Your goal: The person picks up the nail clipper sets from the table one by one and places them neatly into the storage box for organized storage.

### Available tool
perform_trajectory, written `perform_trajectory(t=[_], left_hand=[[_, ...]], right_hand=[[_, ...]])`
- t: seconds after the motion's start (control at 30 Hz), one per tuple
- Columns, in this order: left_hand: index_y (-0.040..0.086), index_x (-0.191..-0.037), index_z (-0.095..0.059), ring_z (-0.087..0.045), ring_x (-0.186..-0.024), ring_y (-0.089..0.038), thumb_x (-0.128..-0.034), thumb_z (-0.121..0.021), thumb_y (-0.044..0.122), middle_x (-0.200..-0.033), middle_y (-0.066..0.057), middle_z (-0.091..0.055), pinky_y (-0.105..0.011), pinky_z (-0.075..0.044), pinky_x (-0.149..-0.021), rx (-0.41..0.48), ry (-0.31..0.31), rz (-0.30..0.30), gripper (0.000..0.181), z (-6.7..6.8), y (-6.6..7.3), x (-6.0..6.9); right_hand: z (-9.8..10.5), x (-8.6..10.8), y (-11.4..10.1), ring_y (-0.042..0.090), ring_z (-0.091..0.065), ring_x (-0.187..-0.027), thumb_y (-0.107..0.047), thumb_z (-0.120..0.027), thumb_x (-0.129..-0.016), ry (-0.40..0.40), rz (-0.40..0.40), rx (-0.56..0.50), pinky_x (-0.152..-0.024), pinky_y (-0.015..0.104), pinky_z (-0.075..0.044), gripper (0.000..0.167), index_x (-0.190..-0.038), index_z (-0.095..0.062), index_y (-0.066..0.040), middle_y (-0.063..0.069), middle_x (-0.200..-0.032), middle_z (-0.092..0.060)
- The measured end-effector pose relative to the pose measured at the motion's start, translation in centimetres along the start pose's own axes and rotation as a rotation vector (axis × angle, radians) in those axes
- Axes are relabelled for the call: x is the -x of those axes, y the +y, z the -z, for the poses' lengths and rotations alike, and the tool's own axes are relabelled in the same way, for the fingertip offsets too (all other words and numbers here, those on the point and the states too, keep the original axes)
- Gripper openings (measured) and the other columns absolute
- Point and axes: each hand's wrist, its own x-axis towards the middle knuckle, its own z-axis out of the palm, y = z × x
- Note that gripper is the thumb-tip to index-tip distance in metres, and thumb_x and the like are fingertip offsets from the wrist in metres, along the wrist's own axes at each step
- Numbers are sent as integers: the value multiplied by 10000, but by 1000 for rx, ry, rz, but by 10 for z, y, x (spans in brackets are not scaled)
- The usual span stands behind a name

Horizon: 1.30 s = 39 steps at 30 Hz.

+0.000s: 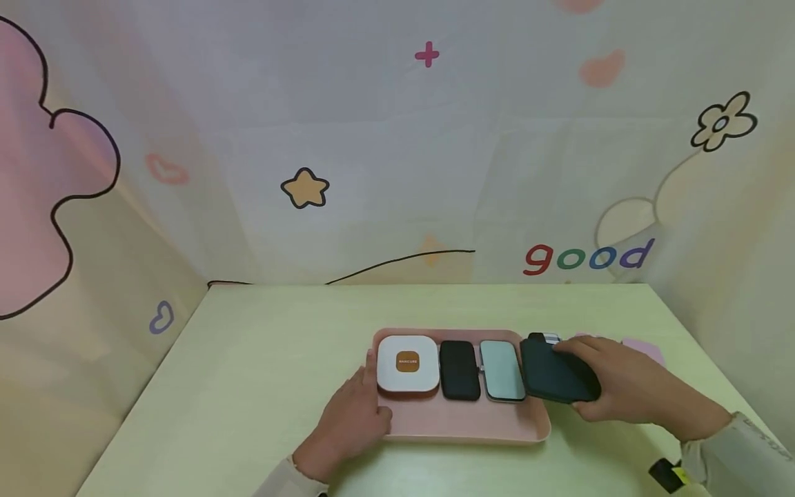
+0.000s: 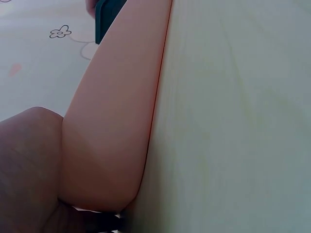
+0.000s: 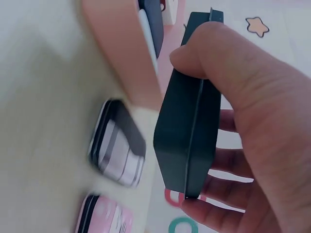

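My right hand [image 1: 627, 379] grips a dark green case [image 1: 555, 373] by its right side, tilted over the right end of a pink tray [image 1: 459, 422]. The right wrist view shows the thumb on one face of the case [image 3: 189, 121] and the fingers of the hand [image 3: 252, 116] on the other. My left hand [image 1: 352, 417] holds the tray's left end, thumb at the front corner. Inside the tray, from left, lie a white square box [image 1: 406, 379], a black case [image 1: 459, 371] and a pale blue case [image 1: 503, 371].
Behind the right hand are a striped black-and-white case [image 3: 119, 148] and a pink case [image 3: 104, 216], seen in the right wrist view. Another pink item [image 1: 644, 350] lies at the table's right. A black and yellow object [image 1: 669, 476] is by the right sleeve. A printed curtain [image 1: 397, 152] hangs behind the table.
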Motion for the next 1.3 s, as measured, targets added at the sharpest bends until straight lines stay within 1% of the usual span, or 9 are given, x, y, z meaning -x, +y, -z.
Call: perform_trajectory(t=[0.1,0.2,0.33,0.5,0.63,0.83,1.03,1.17,1.3], left_hand=[[-48,-1584,-80,-344,-1460,-389,-916,-482,230,-1587,-233,-327,-515,-331,-1158,-20,9,-14,828,-2,-1,-2],[-48,-1584,-74,-335,-1465,-386,-922,-474,236,-1593,-227,-318,-512,-324,-1163,-25,10,-20,823,-2,-2,-3],[-42,-1586,-79,-346,-1460,-388,-917,-485,232,-1586,-235,-328,-512,-327,-1161,-20,9,-4,829,-2,-4,-4],[-43,-1586,-62,-342,-1461,-392,-930,-472,217,-1587,-244,-320,-512,-328,-1161,-22,11,-15,816,-3,-5,-5],[-41,-1587,-64,-349,-1458,-389,-929,-470,211,-1580,-247,-330,-512,-332,-1159,-29,20,-14,813,-3,-5,-6],[-43,-1586,-72,-357,-1453,-393,-923,-484,211,-1567,-260,-347,-520,-338,-1154,-25,7,-9,821,-4,-4,-5],[-29,-1591,-79,-353,-1460,-379,-934,-487,232,-1587,-229,-332,-505,-336,-1160,-27,-10,10,816,-3,-3,-3],[-9,-1597,-65,-351,-1461,-376,-930,-497,242,-1586,-223,-339,-510,-337,-1158,-18,-21,21,833,-2,-3,-2],[12,-1603,-34,-346,-1464,-372,-924,-505,240,-1586,-223,-337,-513,-340,-1155,-3,-26,18,857,-3,-4,-2]], right_hand=[[1,-12,-10,224,-617,-1062,-456,-852,-677,-5,0,-7,-816,421,-556,748,-1326,-604,-178,45,-1262,-634],[3,-24,-19,243,-611,-1101,-458,-847,-694,-13,8,-8,-865,451,-554,741,-1331,-602,-170,47,-1275,-630],[2,-43,-31,267,-597,-1156,-467,-832,-723,-54,41,-21,-933,477,-534,761,-1367,-580,-148,61,-1312,-612],[4,-65,-49,280,-574,-1186,-433,-812,-753,-105,70,-33,-932,465,-528,772,-1419,-548,-145,88,-1358,-577],[3,-81,-63,273,-566,-1193,-453,-798,-767,-131,90,-21,-936,463,-527,778,-1434,-534,-153,78,-1367,-570],[-2,-96,-77,248,-557,-1206,-490,-793,-766,-171,108,-4,-971,457,-510,800,-1441,-526,-155,55,-1374,-569],[-8,-108,-92,252,-557,-1198,-516,-787,-781,-176,132,7,-952,446,-518,808,-1444,-520,-139,68,-1379,-567],[-12,-117,-102,255,-554,-1200,-520,-786,-792,-192,147,-3,-969,446,-512,805,-1447,-517,-138,73,-1377,-566],[-21,-127,-111,250,-556,-1203,-555,-775,-796,-210,166,16,-987,439,-504,828,-1460,-506,-140,70,-1377,-564]])
